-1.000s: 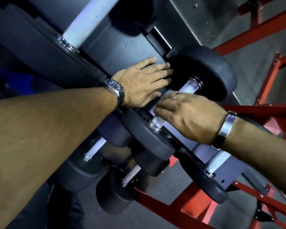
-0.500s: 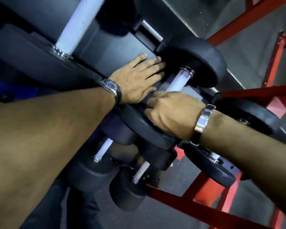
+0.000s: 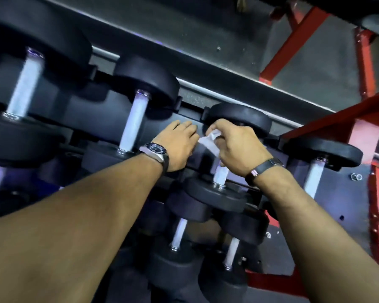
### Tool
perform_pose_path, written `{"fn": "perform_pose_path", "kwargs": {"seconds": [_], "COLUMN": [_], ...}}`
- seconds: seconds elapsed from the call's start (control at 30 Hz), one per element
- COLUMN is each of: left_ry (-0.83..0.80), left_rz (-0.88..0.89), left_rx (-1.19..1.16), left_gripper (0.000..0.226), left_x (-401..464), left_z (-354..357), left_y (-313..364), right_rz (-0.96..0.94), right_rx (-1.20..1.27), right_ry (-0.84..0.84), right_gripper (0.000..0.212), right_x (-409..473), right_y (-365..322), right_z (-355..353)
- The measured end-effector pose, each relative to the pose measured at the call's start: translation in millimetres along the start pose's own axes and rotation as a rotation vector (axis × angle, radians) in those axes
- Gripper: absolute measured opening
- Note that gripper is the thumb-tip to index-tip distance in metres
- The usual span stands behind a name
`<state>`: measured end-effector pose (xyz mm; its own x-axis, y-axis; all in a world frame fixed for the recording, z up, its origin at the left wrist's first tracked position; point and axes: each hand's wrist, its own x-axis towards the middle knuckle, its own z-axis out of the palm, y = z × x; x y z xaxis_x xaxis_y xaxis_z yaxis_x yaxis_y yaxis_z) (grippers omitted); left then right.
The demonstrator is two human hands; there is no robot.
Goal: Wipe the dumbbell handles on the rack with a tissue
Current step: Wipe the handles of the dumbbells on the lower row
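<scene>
Two hands work the upper shelf of a black dumbbell rack (image 3: 109,119), and the scene has shifted within a second: the white tissue (image 3: 209,142), hidden under the fingers a moment ago, is now in plain sight, bunched in the right hand (image 3: 236,147). That hand, which half a second earlier lay low on the bar near the front weight, has travelled up toward the far weight, its fingers curled round the tissue and the upper part of the dumbbell handle (image 3: 219,174). The lower stretch of the knurled bar now shows bare below the hand. That suggests a stroke along this handle is under way or nearly finished, with the rest of the row yet to do.

The left hand (image 3: 177,145) lies flat on the shelf just left of the tissue, fingers straight and gripping nothing, as it did a second ago; it appears to brace the person.

The handle being wiped runs near to far, its long axis leaning slightly right toward the far end, between a black weight close to the camera and another against the back rail. It sits right of centre on the shelf. Its neighbours lie parallel: one handle (image 3: 134,123) to the left, another (image 3: 313,178) to the right, and smaller dumbbells (image 3: 179,235) on the tier below. A red frame (image 3: 298,38) stands beyond the rack, to the right.
</scene>
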<state>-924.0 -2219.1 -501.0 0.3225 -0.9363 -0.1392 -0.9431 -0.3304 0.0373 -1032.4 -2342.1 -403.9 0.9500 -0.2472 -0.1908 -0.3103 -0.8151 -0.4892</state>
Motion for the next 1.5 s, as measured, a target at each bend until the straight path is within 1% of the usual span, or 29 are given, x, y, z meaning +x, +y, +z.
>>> {"fn": "perform_pose_path", "kwargs": {"seconds": [0.07, 0.1, 0.2, 0.27, 0.3, 0.37, 0.43, 0.47, 0.5, 0.53, 0.6, 0.67, 0.73, 0.8, 0.87, 0.93, 1.03, 1.1, 1.13, 1.23, 1.3, 1.37, 1.43, 1.5], "left_ry": [0.091, 0.126, 0.204, 0.262, 0.298, 0.315, 0.289, 0.260, 0.218, 0.182, 0.132, 0.111, 0.125, 0.157, 0.165, 0.193, 0.264, 0.298, 0.312, 0.365, 0.383, 0.398, 0.401, 0.410], "left_rz": [0.024, 0.055, 0.133, 0.156, 0.147, 0.082, -0.015, -0.044, -0.049, -0.038, 0.052, 0.124, 0.145, 0.146, 0.153, 0.151, 0.142, 0.148, 0.154, 0.158, 0.151, 0.145, 0.142, 0.142], "left_rx": [-0.054, -0.051, -0.073, -0.124, -0.157, -0.215, -0.239, -0.245, -0.259, -0.268, -0.270, -0.262, -0.241, -0.168, -0.120, -0.107, -0.109, -0.101, -0.092, -0.073, -0.063, -0.064, -0.060, -0.065], "left_gripper": [0.035, 0.031, 0.036, 0.038, 0.037, 0.038, 0.043, 0.045, 0.048, 0.052, 0.057, 0.055, 0.050, 0.048, 0.050, 0.053, 0.055, 0.055, 0.054, 0.051, 0.048, 0.046, 0.046, 0.048], "left_x": [-19.0, -31.1, -56.1, -74.2, -82.3, -95.4, -103.0, -104.2, -101.7, -97.7, -85.1, -71.8, -61.0, -55.9, -58.1, -60.0, -59.4, -59.7, -57.9, -56.2, -56.5, -56.5, -56.2, -56.2], "left_z": [-4.8, -12.7, -26.9, -34.4, -34.3, -28.8, -16.6, -7.4, 0.4, 6.8, 17.1, 24.1, 30.1, 40.9, 52.2, 63.1, 74.3, 78.7, 82.0, 84.9, 84.2, 85.9, 86.2, 86.5], "left_y": [-22.7, -38.1, -71.0, -102.5, -119.9, -148.7, -172.8, -182.7, -187.3, -188.7, -187.8, -185.5, -185.4, -185.8, -183.7, -183.0, -181.9, -181.9, -182.7, -184.0, -182.4, -183.1, -184.8, -183.8], "right_rz": [0.144, 0.224, 0.325, 0.445, 0.520, 0.637, 0.655, 0.638, 0.618, 0.598, 0.591, 0.561, 0.498, 0.447, 0.420, 0.355, 0.194, 0.064, 0.028, 0.016, -0.014, -0.041, -0.029, 0.010], "right_rx": [0.190, 0.301, 0.589, 0.877, 1.049, 1.324, 1.457, 1.461, 1.388, 1.213, 0.834, 0.643, 0.488, 0.331, 0.208, 0.127, 0.030, -0.042, -0.084, -0.179, -0.240, -0.268, -0.227, -0.191], "right_ry": [0.035, 0.051, 0.068, 0.088, 0.101, 0.144, 0.260, 0.333, 0.410, 0.483, 0.581, 0.675, 0.758, 0.759, 0.733, 0.708, 0.662, 0.642, 0.627, 0.534, 0.460, 0.408, 0.444, 0.473], "right_gripper": [0.019, 0.018, 0.033, 0.038, 0.036, 0.022, 0.008, 0.012, 0.018, 0.022, 0.019, 0.011, 0.011, 0.013, 0.026, 0.034, 0.039, 0.034, 0.029, 0.022, 0.025, 0.034, 0.044, 0.044], "right_x": [2.8, 5.4, 16.9, 29.7, 36.9, 46.9, 58.1, 62.7, 65.7, 68.2, 74.3, 83.8, 89.2, 92.2, 92.6, 96.0, 96.9, 98.0, 100.2, 99.8, 94.0, 87.5, 88.6, 92.9], "right_y": [-12.7, -22.5, -40.9, -63.9, -76.1, -96.9, -111.1, -117.5, -119.2, -119.7, -124.5, -128.8, -130.4, -126.7, -121.9, -118.0, -121.3, -121.1, -118.7, -114.8, -112.8, -107.9, -102.8, -107.7], "right_z": [2.2, 7.9, 29.0, 48.4, 57.6, 69.7, 83.3, 91.7, 98.6, 104.0, 112.4, 115.8, 117.7, 119.9, 120.7, 123.3, 124.7, 128.2, 131.6, 142.7, 144.6, 143.3, 142.9, 145.1]}}
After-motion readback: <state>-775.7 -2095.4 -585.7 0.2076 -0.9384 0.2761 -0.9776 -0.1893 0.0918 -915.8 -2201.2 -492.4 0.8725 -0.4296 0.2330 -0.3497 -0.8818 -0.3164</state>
